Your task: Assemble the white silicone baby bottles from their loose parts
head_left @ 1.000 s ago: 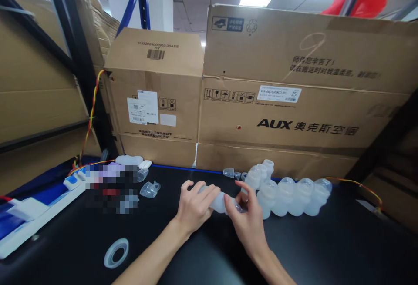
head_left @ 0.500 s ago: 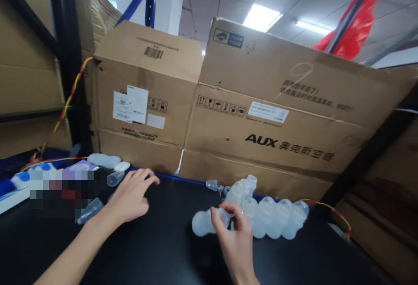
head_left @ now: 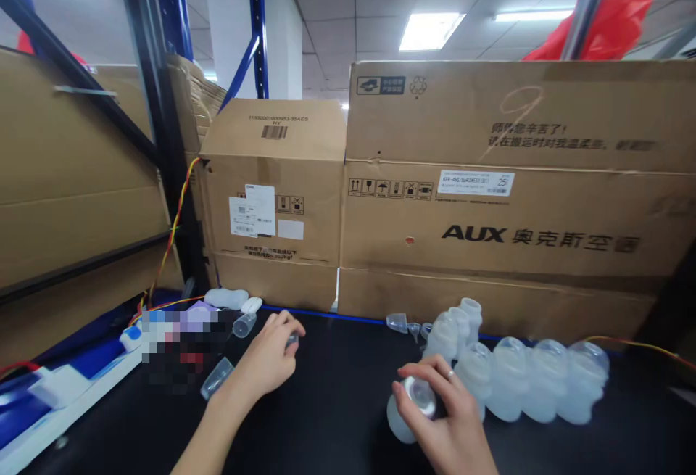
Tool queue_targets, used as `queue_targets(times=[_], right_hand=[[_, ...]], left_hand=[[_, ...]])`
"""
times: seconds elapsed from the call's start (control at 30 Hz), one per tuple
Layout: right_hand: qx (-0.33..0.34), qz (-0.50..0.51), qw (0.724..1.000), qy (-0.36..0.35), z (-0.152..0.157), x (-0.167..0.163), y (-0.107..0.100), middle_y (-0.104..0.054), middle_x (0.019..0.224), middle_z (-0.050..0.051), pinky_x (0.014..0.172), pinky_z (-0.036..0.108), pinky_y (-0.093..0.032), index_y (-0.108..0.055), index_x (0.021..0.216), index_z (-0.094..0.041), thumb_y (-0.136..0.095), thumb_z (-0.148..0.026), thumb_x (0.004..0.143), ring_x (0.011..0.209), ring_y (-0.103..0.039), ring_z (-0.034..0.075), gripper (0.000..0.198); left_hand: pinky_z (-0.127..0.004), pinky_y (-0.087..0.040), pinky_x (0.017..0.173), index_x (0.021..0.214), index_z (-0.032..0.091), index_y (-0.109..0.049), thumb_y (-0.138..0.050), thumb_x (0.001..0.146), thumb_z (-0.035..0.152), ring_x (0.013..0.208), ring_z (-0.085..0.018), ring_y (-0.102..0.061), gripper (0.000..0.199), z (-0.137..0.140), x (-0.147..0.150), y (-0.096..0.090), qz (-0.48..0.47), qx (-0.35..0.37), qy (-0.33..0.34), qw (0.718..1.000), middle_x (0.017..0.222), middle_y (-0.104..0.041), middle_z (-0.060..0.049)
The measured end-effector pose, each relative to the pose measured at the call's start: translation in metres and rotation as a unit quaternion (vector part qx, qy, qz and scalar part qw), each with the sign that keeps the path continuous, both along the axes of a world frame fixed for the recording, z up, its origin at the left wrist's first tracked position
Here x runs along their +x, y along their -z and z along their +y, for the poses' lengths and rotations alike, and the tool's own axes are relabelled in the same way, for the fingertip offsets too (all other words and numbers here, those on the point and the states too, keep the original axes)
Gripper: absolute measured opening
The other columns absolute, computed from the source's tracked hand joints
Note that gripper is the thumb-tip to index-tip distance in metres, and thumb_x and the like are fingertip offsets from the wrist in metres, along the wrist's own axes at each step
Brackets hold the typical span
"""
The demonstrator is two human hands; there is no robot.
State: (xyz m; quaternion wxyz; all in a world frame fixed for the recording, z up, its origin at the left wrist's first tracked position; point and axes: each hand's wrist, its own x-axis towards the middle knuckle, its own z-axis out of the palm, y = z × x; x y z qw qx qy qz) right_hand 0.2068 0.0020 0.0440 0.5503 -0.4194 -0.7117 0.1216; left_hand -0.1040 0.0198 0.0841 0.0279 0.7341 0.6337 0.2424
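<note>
Beside standing bottles (head_left: 549,384), the right hand (head_left: 454,417) grips another translucent bottle (head_left: 400,424); the left hand's (head_left: 272,359) fingers curl around a small clear piece (head_left: 292,340).
A careless sideways swing could topple the row.

Bright ceiling lights (head_left: 432,31), slight blur, pixelated patch (head_left: 182,352)

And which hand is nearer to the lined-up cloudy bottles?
Right. The right hand is just beside the lined-up cloudy bottles, at their left end; the left hand is well away, farther left.
</note>
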Motion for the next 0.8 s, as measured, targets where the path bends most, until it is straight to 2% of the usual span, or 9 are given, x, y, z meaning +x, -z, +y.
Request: queue_targets(times=[0.1,0.17,0.3,0.4,0.5,0.57,0.7,0.73,0.8], right_hand=[[-0.044,0.029,0.998,-0.033,-0.002,-0.011,0.006,-0.06,0.082,0.002,0.063,0.029,-0.051,-0.074,0.092,-0.024,-0.073,-0.036,0.084,0.068,-0.062,0.019,0.015],[-0.101,0.084,0.989,-0.065,-0.004,-0.022,0.011,-0.061,0.08,0.001,0.061,0.028,-0.05,-0.071,0.098,-0.022,-0.075,-0.037,0.082,0.065,-0.059,0.017,0.022],[-0.227,0.153,0.946,-0.174,-0.005,-0.036,0.016,-0.064,0.078,-0.001,0.061,0.026,-0.047,-0.062,0.092,-0.021,-0.078,-0.04,0.081,0.066,-0.057,0.015,0.027],[-0.262,0.164,0.925,-0.219,-0.004,-0.036,0.017,-0.065,0.08,-0.002,0.064,0.026,-0.047,-0.059,0.096,-0.021,-0.079,-0.039,0.08,0.067,-0.057,0.014,0.032],[-0.271,0.167,0.916,-0.242,-0.001,-0.035,0.021,-0.062,0.076,-0.004,0.06,0.025,-0.043,-0.055,0.101,-0.022,-0.08,-0.039,0.08,0.062,-0.052,0.013,0.036],[-0.262,0.166,0.92,-0.239,-0.001,-0.036,0.023,-0.06,0.075,-0.005,0.061,0.025,-0.042,-0.054,0.099,-0.022,-0.08,-0.039,0.081,0.061,-0.05,0.012,0.036],[-0.225,0.158,0.936,-0.221,-0.001,-0.043,0.022,-0.06,0.079,-0.003,0.065,0.027,-0.045,-0.055,0.092,-0.022,-0.08,-0.038,0.08,0.068,-0.053,0.014,0.032],[-0.22,0.161,0.935,-0.227,-0.002,-0.045,0.022,-0.061,0.082,-0.002,0.067,0.027,-0.047,-0.056,0.093,-0.021,-0.081,-0.037,0.08,0.072,-0.055,0.016,0.032],[-0.218,0.174,0.929,-0.245,-0.003,-0.049,0.02,-0.061,0.087,-0.001,0.071,0.028,-0.05,-0.058,0.098,-0.022,-0.082,-0.035,0.078,0.078,-0.058,0.018,0.034]], left_hand=[[-0.037,-0.05,0.104,0.119,0.027,-0.065,-0.047,0.099,0.016,0.114,-0.021,-0.063,0.03,0.0,0.03,-0.001,-0.105,0.087,0.063,0.989,0.119,-0.063,-0.005],[-0.034,-0.053,0.1,0.123,0.029,-0.065,-0.047,0.102,0.022,0.111,-0.02,-0.065,0.028,-0.003,0.048,0.002,-0.156,0.104,0.095,0.978,0.12,-0.064,-0.004],[-0.038,-0.055,0.094,0.122,0.03,-0.068,-0.051,0.102,0.027,0.103,-0.022,-0.068,0.026,-0.006,0.068,0.013,-0.146,0.098,0.089,0.98,0.118,-0.067,-0.003],[-0.042,-0.054,0.096,0.121,0.029,-0.068,-0.053,0.101,0.027,0.106,-0.024,-0.067,0.025,-0.008,0.075,0.018,-0.142,0.146,0.076,0.976,0.117,-0.068,-0.004],[-0.039,-0.054,0.101,0.135,0.029,-0.061,-0.05,0.104,0.03,0.114,-0.022,-0.065,0.032,-0.017,0.087,0.016,-0.236,0.205,0.089,0.946,0.124,-0.064,-0.006],[-0.036,-0.056,0.1,0.139,0.03,-0.058,-0.048,0.106,0.033,0.116,-0.021,-0.065,0.035,-0.026,0.1,0.014,-0.313,0.217,0.101,0.919,0.127,-0.06,-0.007],[-0.035,-0.062,0.096,0.128,0.028,-0.062,-0.054,0.103,0.042,0.114,-0.022,-0.07,0.029,-0.04,0.125,0.018,-0.444,0.221,0.135,0.858,0.134,-0.058,-0.01],[-0.036,-0.062,0.098,0.127,0.027,-0.061,-0.058,0.102,0.043,0.115,-0.023,-0.07,0.03,-0.041,0.129,0.02,-0.46,0.219,0.145,0.848,0.136,-0.059,-0.01],[-0.037,-0.061,0.1,0.127,0.027,-0.061,-0.063,0.099,0.042,0.115,-0.024,-0.071,0.031,-0.043,0.135,0.021,-0.451,0.206,0.168,0.852,0.134,-0.065,-0.01]])
